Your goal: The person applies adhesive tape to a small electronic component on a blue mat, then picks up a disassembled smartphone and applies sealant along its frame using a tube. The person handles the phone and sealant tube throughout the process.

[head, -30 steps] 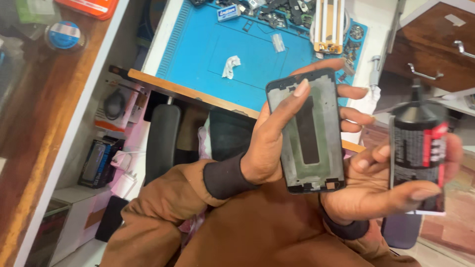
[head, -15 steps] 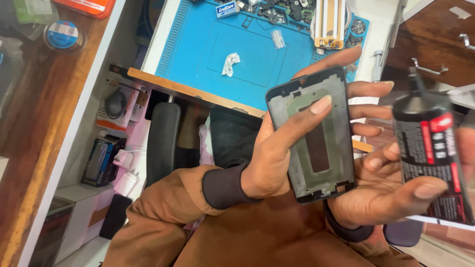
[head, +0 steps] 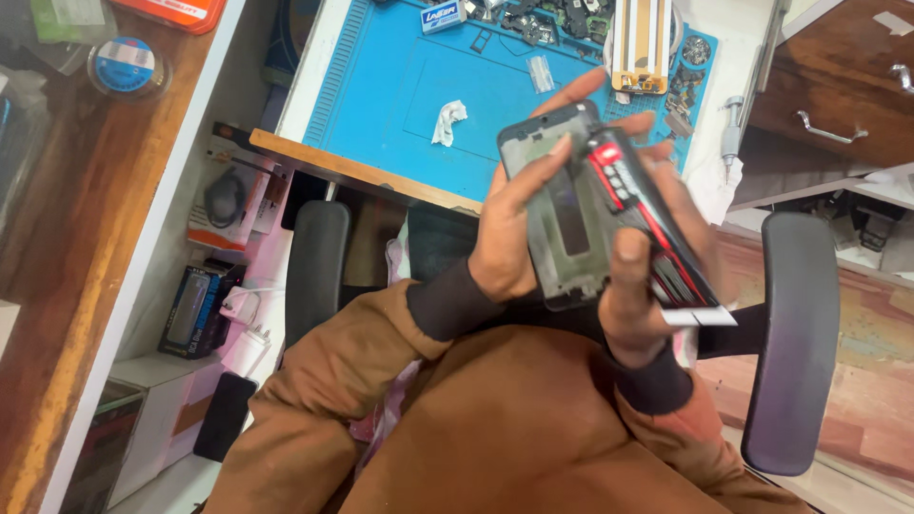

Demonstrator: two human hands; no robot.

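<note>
Left hand (head: 505, 238) fingers are gripping a grey rectangular metal phone frame (head: 562, 205); right hand (head: 633, 286) fingers are clutching a black-and-red glue tube (head: 647, 224) against it (nozzle blurred), both just below the blue silicone repair mat (head: 409, 95).

A grey phone frame (head: 562, 205), rectangular with a dark slot down its middle, is held upright and tilted slightly back, open face toward the camera. Across its right half lies a black glue tube (head: 647, 228) with red and white markings, nozzle pointing up-left, its flat crimped end low right.
</note>
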